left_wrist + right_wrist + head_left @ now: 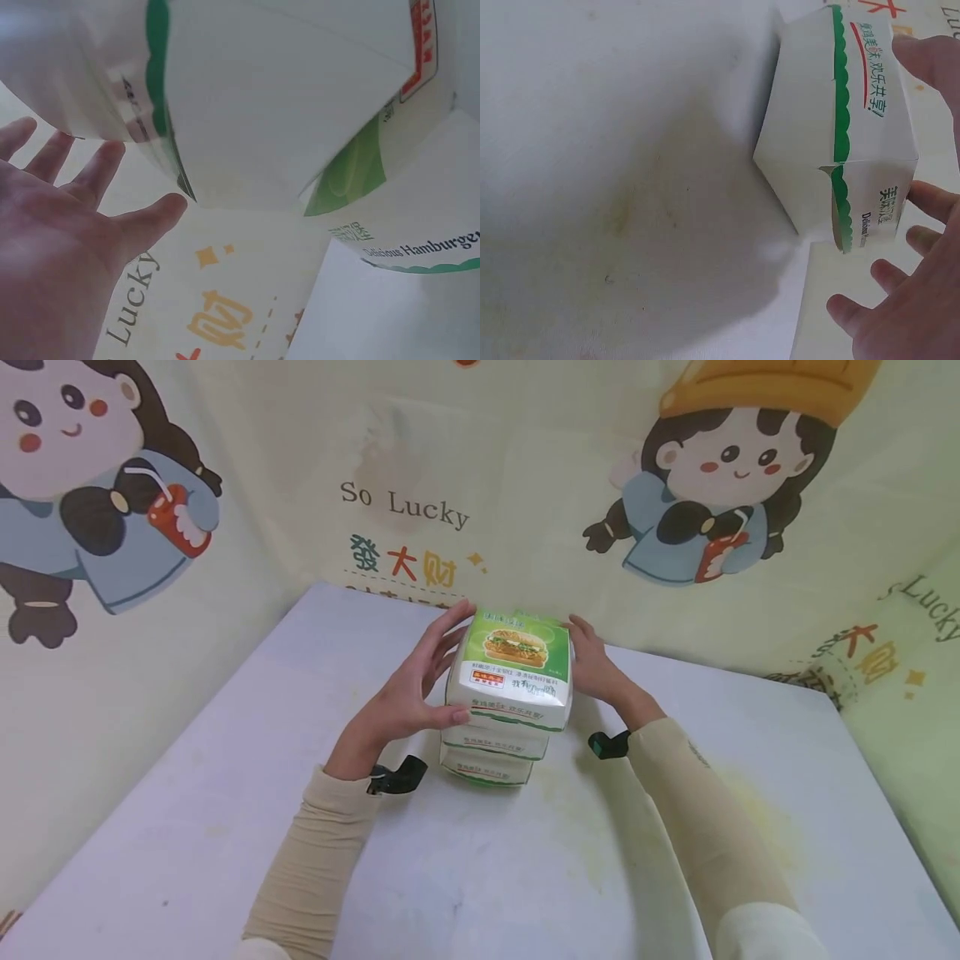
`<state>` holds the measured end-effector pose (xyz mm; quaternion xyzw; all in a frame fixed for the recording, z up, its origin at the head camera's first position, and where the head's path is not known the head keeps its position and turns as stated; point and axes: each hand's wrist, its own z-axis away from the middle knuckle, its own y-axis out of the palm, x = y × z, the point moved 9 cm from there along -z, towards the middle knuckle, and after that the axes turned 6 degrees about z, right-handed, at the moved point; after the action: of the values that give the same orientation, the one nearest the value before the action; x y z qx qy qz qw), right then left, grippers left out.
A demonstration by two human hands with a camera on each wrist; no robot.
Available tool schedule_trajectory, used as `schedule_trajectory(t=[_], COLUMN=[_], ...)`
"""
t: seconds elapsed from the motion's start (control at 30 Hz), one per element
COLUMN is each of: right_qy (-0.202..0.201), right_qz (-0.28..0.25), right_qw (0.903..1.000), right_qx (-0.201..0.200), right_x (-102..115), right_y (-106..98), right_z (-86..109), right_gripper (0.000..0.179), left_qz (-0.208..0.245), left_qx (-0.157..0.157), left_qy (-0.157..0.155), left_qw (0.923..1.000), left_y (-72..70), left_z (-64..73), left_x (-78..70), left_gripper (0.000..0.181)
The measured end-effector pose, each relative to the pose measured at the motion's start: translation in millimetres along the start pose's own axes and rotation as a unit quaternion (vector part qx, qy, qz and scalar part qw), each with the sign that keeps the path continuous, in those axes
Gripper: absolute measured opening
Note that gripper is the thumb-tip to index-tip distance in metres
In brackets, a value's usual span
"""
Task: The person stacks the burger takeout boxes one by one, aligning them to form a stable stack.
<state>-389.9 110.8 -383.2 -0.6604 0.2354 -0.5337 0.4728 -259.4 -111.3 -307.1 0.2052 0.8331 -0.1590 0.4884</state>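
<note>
1. Cartoon-printed backdrop (480, 460) rose behind the white table (225, 827).
2. Left hand (408, 689), fingers straight and spread, pressed the top burger box (513, 672) from its left side.
3. Right hand (596, 668), fingers extended, touched its right side.
4. That box topped a stack of boxes (491, 756) near the table's far edge.

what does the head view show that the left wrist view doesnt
Only the head view shows the whole stack of three burger boxes, the top box, both hands, left hand and right hand, flanking it, and the white table. Only the left wrist view shows the box's underside and "Delicious Hamburger" lettering. Both show the left hand's straight fingers at the box.
</note>
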Motion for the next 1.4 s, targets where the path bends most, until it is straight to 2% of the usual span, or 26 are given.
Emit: schedule_trajectory(t=[0.27,0.53,0.77,1.07,1.4], right_qy=[-0.009,0.004,0.026,0.038,0.031], right_qz=[0.013,0.016,0.001,-0.041,-0.057], right_qw=[0.9997,0.9995,0.9991,0.9967,0.9962], right_qx=[-0.017,-0.025,-0.034,-0.059,-0.058], right_x=[-2.7,-9.2,-16.8,-25.9,-26.1], right_y=[1.0,1.3,3.0,-0.9,-3.7], right_z=[-0.5,6.9,15.8,31.0,40.2], right_gripper=[0.074,0.073,0.084,0.078,0.073], left_qz=[-0.006,-0.014,-0.015,-0.023,-0.025], left_qx=[0.010,0.009,0.007,0.005,0.000], left_qy=[-0.004,-0.011,-0.024,-0.034,-0.040], left_qw=[0.9999,0.9998,0.9996,0.9991,0.9989], left_y=[0.8,0.4,2.0,1.7,0.8], left_z=[0.6,1.2,2.2,2.1,3.3], left_x=[0.9,4.6,5.5,7.4,9.6], left_gripper=[0.106,0.103,0.103,0.102,0.101])
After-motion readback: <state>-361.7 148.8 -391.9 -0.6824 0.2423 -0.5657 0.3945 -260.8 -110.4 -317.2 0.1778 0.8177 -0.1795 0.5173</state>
